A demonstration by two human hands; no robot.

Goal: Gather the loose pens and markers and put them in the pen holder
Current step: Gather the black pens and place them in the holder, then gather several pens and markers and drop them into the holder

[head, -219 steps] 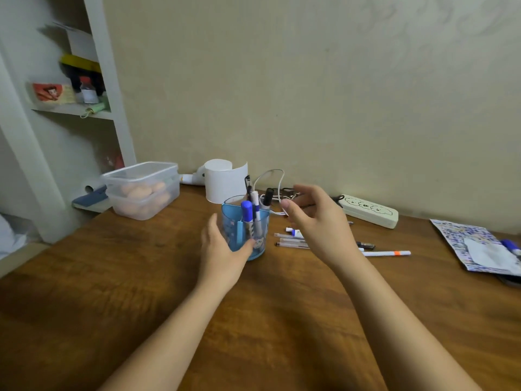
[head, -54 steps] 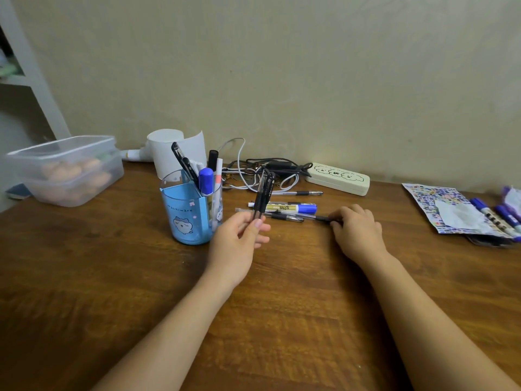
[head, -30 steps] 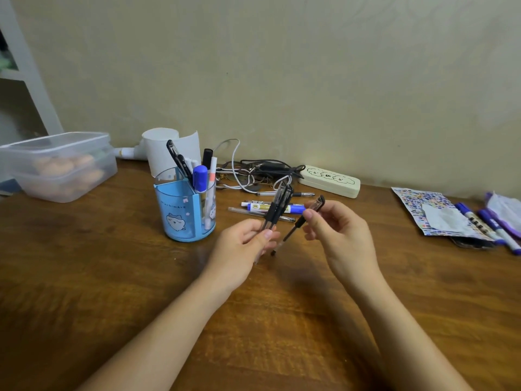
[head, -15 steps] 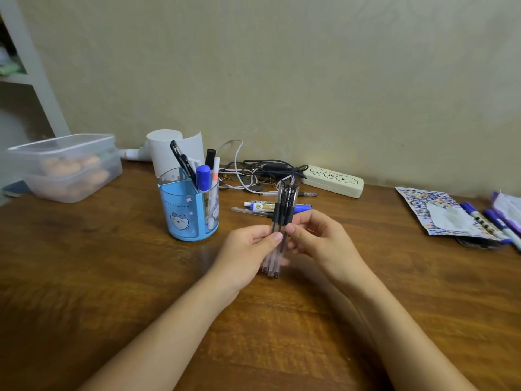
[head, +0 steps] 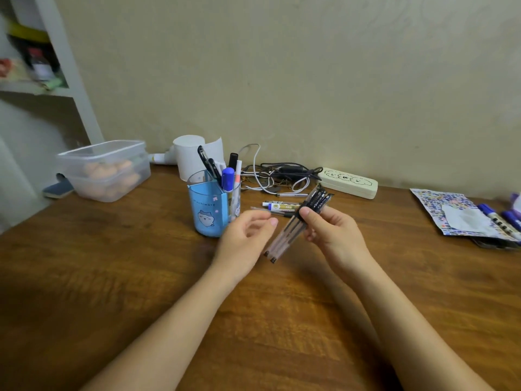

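A blue pen holder (head: 207,213) stands on the wooden desk (head: 141,277) and contains several pens and markers. My right hand (head: 329,232) grips a bundle of black-capped clear pens (head: 293,232), tilted with caps up and to the right, above the desk. Just left of the bundle, my left hand (head: 245,241) is open and holds nothing, close to the holder's right side. Behind my hands lie loose pens, among them a blue-capped marker (head: 282,205), a thin clear pen (head: 260,209) and a silver pen (head: 291,195). Blue markers (head: 496,221) lie at the far right.
A clear lidded food box (head: 107,170) sits at the left, a white paper roll (head: 191,158) behind the holder. Tangled cables (head: 276,176) and a cream case (head: 349,183) lie by the wall. A patterned pouch (head: 451,213) is at the right, a shelf unit (head: 42,66) top left.
Half a second ago both hands held the pen bundle upright. Now only my right hand holds it, tilted rightward, and my left hand has let go and opened.
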